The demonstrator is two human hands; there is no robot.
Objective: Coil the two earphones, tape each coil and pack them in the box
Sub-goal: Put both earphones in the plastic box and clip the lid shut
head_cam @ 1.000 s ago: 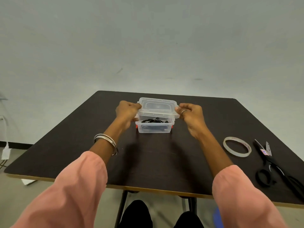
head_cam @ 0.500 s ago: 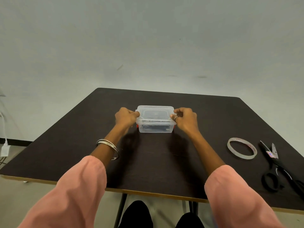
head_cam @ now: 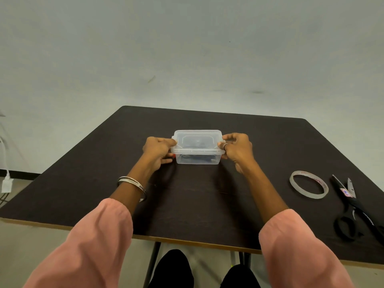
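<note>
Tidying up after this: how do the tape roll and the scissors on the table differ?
The tape roll is a pale, see-through ring lying flat; the scissors are long, with black handles and grey metal blades. The tape roll lies nearer the box; the scissors lie farther right, by the table edge. Both rest untouched, clear of either hand.

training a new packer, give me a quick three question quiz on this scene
1. True or false: the lid sits on the clear box.
2. Which lies nearer the box: A tape roll or B scissors?
3. What dark things show through the box wall?

Key: 1 true. 2 A. 3 the earphones, with left hand and right hand at the box ends.
</note>
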